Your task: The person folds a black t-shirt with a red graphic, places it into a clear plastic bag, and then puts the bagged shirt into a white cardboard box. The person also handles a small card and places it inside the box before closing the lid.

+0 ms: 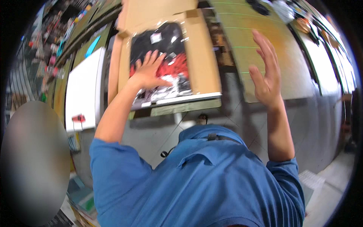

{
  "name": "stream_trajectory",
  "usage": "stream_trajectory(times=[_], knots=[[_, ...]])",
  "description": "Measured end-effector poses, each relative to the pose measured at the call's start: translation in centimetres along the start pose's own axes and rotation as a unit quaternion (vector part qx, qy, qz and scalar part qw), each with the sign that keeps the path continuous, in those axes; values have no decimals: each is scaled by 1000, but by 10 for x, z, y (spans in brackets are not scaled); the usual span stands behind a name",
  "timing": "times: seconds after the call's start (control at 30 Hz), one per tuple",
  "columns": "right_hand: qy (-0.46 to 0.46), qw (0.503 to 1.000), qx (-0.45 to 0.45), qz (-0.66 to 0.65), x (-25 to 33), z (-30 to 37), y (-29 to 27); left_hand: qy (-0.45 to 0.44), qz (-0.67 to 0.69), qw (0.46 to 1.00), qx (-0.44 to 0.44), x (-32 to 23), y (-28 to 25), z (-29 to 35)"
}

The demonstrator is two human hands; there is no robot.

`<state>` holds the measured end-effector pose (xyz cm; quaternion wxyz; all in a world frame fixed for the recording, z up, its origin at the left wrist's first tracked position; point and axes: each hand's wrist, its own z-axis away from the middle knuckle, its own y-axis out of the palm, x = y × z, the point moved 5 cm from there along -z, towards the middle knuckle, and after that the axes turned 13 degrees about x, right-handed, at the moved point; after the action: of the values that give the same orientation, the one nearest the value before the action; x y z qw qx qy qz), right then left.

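Observation:
My left hand (148,72) lies with spread fingers on a plastic-wrapped garment (159,47), black at the far end and red below, with a small white label near its top. The wrapped garment rests in an open cardboard box (202,56) whose far flap is folded back. Shiny clear film shows beneath and beside my palm. My right hand (267,73) is raised to the right of the box, fingers stretched upward and thumb apart. It holds nothing and appears over the near part of a wide greenish board.
Left of the box lies a white flat box (85,83) with a small red item (78,118) on it. A blue tool (92,46) lies beyond. At right is a greenish work board (280,49); a dark gap separates it from the box's table. Tiled floor (234,98) shows below.

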<state>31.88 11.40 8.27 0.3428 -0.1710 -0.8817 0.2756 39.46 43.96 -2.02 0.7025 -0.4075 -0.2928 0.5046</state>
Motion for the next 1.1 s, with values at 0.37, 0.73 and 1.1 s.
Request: stream_trajectory(times=[0.37,0.73,1.1], knots=[[400,881,-219,126,1,377,-163,553,261,781,-124,-358,-57,38],[589,713,-377,60,10,575,-235,268,170,912,261,-523,206,-203],[737,658,-37,-148,-47,985,-134,-63,8,977,202,-638,253,-319]])
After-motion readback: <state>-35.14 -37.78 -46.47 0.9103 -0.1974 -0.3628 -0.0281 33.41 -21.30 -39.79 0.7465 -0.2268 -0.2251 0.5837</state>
